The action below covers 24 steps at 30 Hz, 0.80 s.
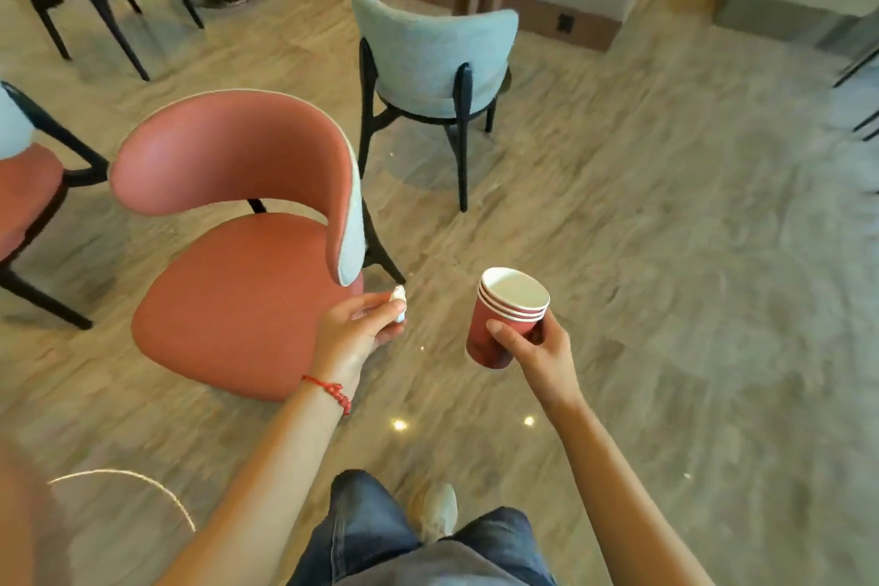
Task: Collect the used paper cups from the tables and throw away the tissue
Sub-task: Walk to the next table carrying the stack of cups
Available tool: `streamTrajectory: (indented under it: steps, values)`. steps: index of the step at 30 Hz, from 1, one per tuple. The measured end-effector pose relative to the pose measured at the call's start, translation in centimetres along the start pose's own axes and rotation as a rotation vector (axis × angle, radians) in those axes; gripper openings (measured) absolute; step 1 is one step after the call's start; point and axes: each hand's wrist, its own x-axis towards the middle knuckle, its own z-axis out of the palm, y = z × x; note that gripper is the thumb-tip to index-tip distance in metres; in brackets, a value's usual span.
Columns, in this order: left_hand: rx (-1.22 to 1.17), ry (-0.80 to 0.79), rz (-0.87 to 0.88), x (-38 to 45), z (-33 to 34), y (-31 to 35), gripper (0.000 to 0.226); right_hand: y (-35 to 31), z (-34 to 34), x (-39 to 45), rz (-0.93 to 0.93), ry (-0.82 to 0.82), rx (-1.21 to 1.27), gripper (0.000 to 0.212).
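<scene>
Walking with right hand [532, 347] gripping the stack of cups [506, 316] upright, mouth up, and left hand [359, 331] pinching the tissue [398, 300] just beside it, hands apart, no bin showing near either hand.

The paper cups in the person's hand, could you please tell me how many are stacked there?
3, judging by the rims: all nested in one stack of red paper cups held in the right hand. More nested inside may be hidden.
</scene>
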Motion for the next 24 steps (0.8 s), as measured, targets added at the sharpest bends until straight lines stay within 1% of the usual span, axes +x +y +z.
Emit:
streamTrajectory:
  steps: [2, 5, 10, 15, 19, 21, 24]
  values:
    - [0.021, -0.047, -0.003, 1.0, 2.4, 0.2, 0.008, -0.2, -1.9, 0.9, 0.004, 0.058, 0.016, 0.037]
    - [0.066, -0.092, -0.012, 3.1, 5.7, 0.7, 0.004, -0.3, -3.8, 2.9, 0.012, 0.102, 0.035, 0.035]
    - [0.091, -0.154, -0.025, 8.5, 10.7, 1.9, 0.006, -0.8, -5.6, 8.4, 0.019, 0.174, 0.037, 0.035]
    - [0.1, -0.194, -0.043, 16.5, 15.5, 3.8, 0.006, -1.8, -7.3, 17.2, 0.004, 0.25, 0.041, 0.034]
    - [0.12, -0.209, -0.049, 23.4, 19.7, 6.7, 0.003, -3.8, -8.2, 25.4, 0.008, 0.291, 0.036, 0.032]
    - [0.138, -0.24, -0.038, 26.1, 21.6, 8.2, 0.001, -5.0, -8.5, 28.7, 0.009, 0.307, 0.037, 0.031]
    - [0.172, -0.29, -0.028, 31.2, 25.1, 10.0, 0.004, -6.2, -9.5, 34.0, -0.003, 0.342, 0.038, 0.031]
